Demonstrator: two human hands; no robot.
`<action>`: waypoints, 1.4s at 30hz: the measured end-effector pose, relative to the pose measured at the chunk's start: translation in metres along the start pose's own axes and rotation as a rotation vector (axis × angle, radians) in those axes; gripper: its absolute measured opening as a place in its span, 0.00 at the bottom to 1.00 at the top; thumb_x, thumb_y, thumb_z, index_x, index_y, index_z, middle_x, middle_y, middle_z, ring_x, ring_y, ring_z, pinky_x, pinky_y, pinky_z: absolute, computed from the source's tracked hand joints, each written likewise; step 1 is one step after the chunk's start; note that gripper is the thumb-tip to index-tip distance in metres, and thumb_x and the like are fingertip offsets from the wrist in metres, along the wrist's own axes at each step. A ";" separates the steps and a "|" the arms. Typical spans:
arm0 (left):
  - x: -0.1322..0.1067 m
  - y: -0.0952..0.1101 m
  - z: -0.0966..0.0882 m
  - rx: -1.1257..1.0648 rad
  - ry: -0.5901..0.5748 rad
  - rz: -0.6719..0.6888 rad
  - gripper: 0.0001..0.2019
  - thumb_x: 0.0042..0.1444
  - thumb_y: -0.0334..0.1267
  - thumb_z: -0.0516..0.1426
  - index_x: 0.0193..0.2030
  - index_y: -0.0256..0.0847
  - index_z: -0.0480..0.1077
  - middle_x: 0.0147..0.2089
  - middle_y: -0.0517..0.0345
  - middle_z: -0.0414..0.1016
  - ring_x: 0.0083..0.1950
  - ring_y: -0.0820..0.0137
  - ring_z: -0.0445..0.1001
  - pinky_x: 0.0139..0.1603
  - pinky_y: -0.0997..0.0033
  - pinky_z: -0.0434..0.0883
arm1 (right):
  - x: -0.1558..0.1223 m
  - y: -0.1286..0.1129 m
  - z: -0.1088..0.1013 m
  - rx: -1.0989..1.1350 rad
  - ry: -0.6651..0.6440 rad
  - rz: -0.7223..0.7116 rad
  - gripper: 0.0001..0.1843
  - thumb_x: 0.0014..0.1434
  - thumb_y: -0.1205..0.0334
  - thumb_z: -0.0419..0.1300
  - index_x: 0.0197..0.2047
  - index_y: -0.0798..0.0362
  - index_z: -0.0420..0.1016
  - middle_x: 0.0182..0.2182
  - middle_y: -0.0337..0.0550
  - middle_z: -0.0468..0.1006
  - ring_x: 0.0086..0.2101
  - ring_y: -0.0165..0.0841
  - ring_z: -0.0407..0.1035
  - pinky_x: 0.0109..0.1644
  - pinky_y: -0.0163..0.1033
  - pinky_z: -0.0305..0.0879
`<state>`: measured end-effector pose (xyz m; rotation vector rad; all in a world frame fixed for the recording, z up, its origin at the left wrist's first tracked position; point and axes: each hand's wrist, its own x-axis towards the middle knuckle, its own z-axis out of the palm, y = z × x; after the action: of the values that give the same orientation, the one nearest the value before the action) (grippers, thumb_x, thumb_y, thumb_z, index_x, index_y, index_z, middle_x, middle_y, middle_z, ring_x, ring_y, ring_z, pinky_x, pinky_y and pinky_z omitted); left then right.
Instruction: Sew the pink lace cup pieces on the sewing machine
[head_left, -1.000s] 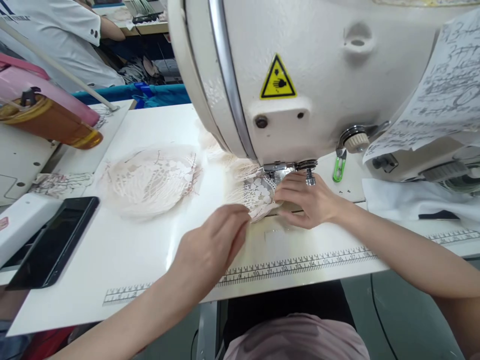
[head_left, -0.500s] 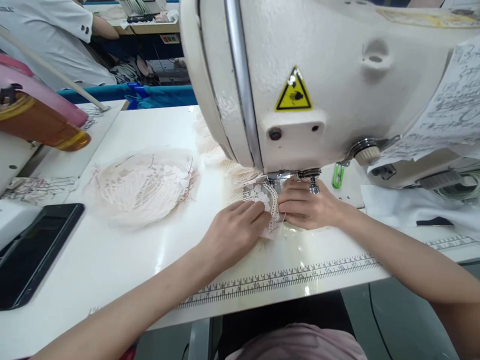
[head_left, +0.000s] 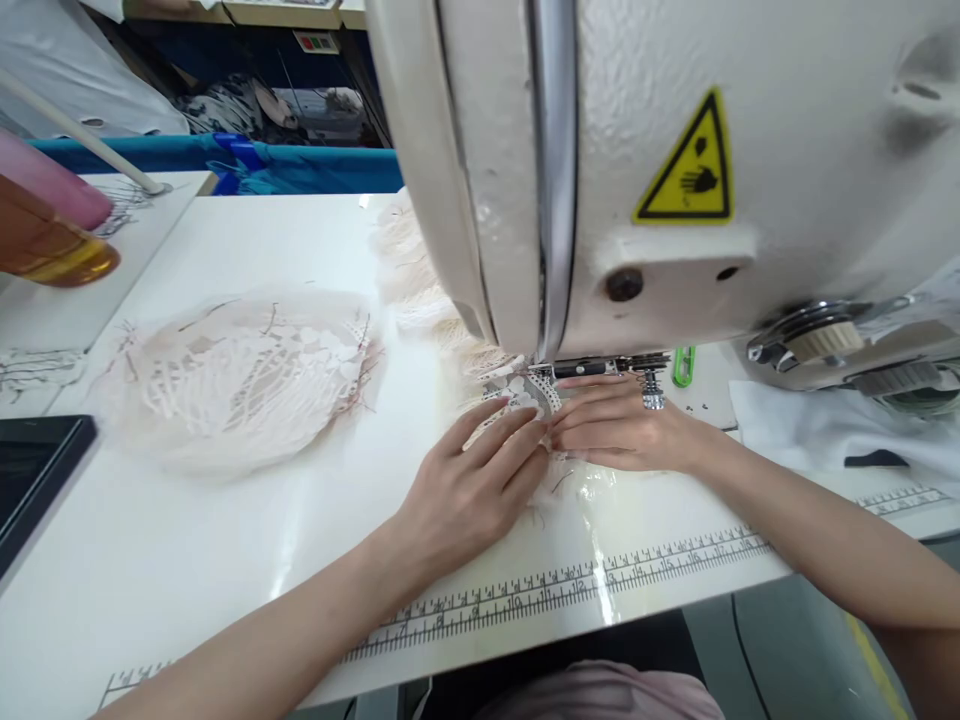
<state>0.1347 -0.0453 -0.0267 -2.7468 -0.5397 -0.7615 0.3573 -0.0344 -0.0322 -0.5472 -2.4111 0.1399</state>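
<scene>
A piece of cream lace (head_left: 517,392) lies under the presser foot (head_left: 574,368) of a large white sewing machine (head_left: 675,170). My left hand (head_left: 472,485) rests on the lace with its fingers stretched flat, just left of the foot. My right hand (head_left: 619,430) lies flat on the lace too, fingers pointing left, directly below the needle bar (head_left: 652,388). The fingertips of both hands meet in front of the foot. More of the lace trails out behind the machine head.
A stack of cream lace pieces (head_left: 240,375) lies on the white table (head_left: 225,560) to the left. A ruler strip (head_left: 562,585) runs along the front edge. A black phone (head_left: 34,490) sits far left, an amber bottle (head_left: 52,250) behind it, white cloth (head_left: 825,430) at right.
My view has dropped closer and shifted right. My left hand came forward from the table onto the lace and flattened. My right hand's fingers have stretched out flat.
</scene>
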 end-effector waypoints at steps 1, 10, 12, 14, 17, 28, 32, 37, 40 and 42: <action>-0.001 0.000 0.001 -0.036 -0.018 -0.005 0.08 0.59 0.25 0.51 0.40 0.32 0.71 0.48 0.47 0.78 0.52 0.60 0.74 0.54 0.57 0.72 | 0.000 0.000 0.000 -0.005 0.013 0.005 0.07 0.64 0.64 0.55 0.38 0.54 0.74 0.34 0.37 0.82 0.39 0.26 0.75 0.58 0.41 0.69; -0.004 0.000 0.007 -0.129 -0.073 -0.060 0.08 0.58 0.29 0.52 0.43 0.30 0.69 0.52 0.39 0.76 0.55 0.58 0.74 0.49 0.63 0.77 | -0.014 0.003 0.006 -0.068 -0.118 0.101 0.09 0.66 0.62 0.53 0.45 0.50 0.73 0.37 0.38 0.80 0.45 0.29 0.73 0.49 0.40 0.72; -0.004 0.000 0.007 -0.137 -0.080 -0.064 0.08 0.59 0.30 0.52 0.43 0.30 0.69 0.52 0.39 0.76 0.55 0.58 0.74 0.49 0.62 0.78 | -0.014 0.004 0.006 -0.059 -0.114 0.103 0.10 0.66 0.61 0.52 0.45 0.50 0.73 0.37 0.38 0.80 0.44 0.29 0.73 0.47 0.40 0.72; -0.003 0.000 0.008 -0.144 -0.084 -0.073 0.09 0.60 0.32 0.52 0.43 0.30 0.69 0.52 0.39 0.75 0.56 0.57 0.73 0.49 0.62 0.77 | -0.013 0.004 0.006 -0.040 -0.102 0.096 0.09 0.66 0.61 0.52 0.44 0.50 0.73 0.36 0.38 0.80 0.43 0.29 0.73 0.46 0.39 0.72; -0.003 0.000 0.009 -0.150 -0.085 -0.080 0.09 0.60 0.32 0.52 0.44 0.29 0.69 0.52 0.40 0.75 0.56 0.57 0.73 0.50 0.62 0.77 | -0.012 0.005 0.006 -0.032 -0.067 0.097 0.09 0.66 0.61 0.53 0.43 0.51 0.73 0.35 0.38 0.80 0.41 0.28 0.74 0.45 0.39 0.72; 0.000 0.000 0.011 -0.200 -0.128 -0.129 0.11 0.61 0.29 0.50 0.49 0.31 0.67 0.54 0.42 0.74 0.59 0.60 0.70 0.52 0.61 0.76 | -0.008 0.006 0.003 -0.136 0.045 0.106 0.07 0.64 0.65 0.54 0.40 0.51 0.74 0.30 0.36 0.80 0.38 0.29 0.75 0.40 0.36 0.73; 0.000 -0.003 0.010 -0.195 -0.117 -0.125 0.08 0.62 0.33 0.52 0.45 0.33 0.68 0.52 0.43 0.76 0.58 0.60 0.71 0.51 0.62 0.76 | -0.011 0.005 0.008 -0.125 0.011 0.053 0.06 0.63 0.65 0.56 0.41 0.52 0.74 0.34 0.37 0.81 0.40 0.29 0.75 0.44 0.37 0.74; -0.002 -0.006 0.006 -0.159 -0.125 -0.153 0.06 0.60 0.33 0.52 0.39 0.33 0.68 0.52 0.41 0.76 0.53 0.60 0.75 0.48 0.63 0.78 | -0.009 0.000 0.016 -0.165 -0.015 0.007 0.08 0.63 0.69 0.55 0.40 0.52 0.74 0.37 0.36 0.81 0.42 0.27 0.74 0.50 0.37 0.73; -0.002 -0.008 0.004 -0.140 -0.136 -0.197 0.04 0.57 0.30 0.52 0.38 0.36 0.67 0.52 0.42 0.76 0.51 0.60 0.77 0.46 0.63 0.79 | -0.004 -0.004 0.019 -0.199 0.041 -0.017 0.07 0.62 0.71 0.55 0.39 0.54 0.74 0.36 0.36 0.81 0.42 0.27 0.74 0.50 0.35 0.73; -0.003 -0.009 0.005 -0.135 -0.130 -0.217 0.04 0.55 0.29 0.53 0.37 0.37 0.67 0.52 0.43 0.76 0.51 0.61 0.77 0.46 0.64 0.79 | -0.003 -0.004 0.021 -0.214 0.051 -0.011 0.07 0.62 0.71 0.56 0.41 0.54 0.74 0.38 0.35 0.81 0.42 0.27 0.74 0.49 0.35 0.74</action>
<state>0.1309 -0.0367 -0.0311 -2.9100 -0.8540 -0.6918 0.3450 -0.0389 -0.0497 -0.6261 -2.3935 -0.1363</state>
